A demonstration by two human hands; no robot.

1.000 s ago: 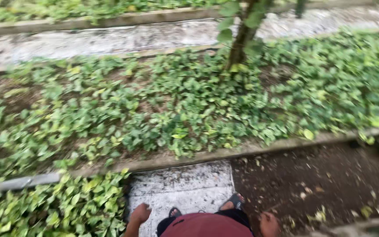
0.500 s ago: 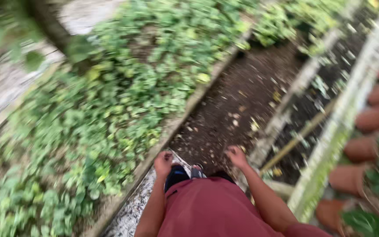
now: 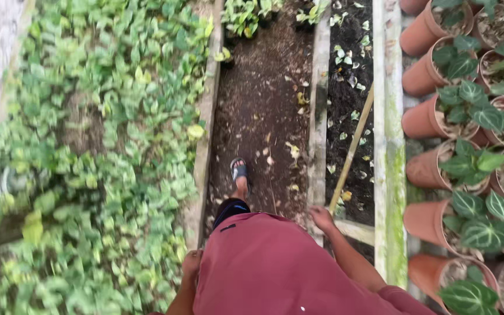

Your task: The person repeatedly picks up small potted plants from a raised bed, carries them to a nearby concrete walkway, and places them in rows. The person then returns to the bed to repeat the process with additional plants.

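Step in hand, as I judge it: mid-stride along the brown bare-earth path (image 3: 258,116), one black-sandalled foot (image 3: 239,170) planted on it. Left of the path, a bed of green leafy ground cover (image 3: 106,146). Right of the path, a dark soil strip (image 3: 348,70), and beyond it, rows of terracotta clay pots (image 3: 424,122).

A long pale wooden pole (image 3: 354,146) lies slanted in the strip, right of the path.

- **Right hand** (image 3: 322,219): at the pole's near end, fingers half-curled and not wrapped round it. Contact unclear.
- **Left hand** (image 3: 192,262): at the path's left kerb, blurred. I cannot tell the finger spread.

A grip would call for closing round the pole's near end.
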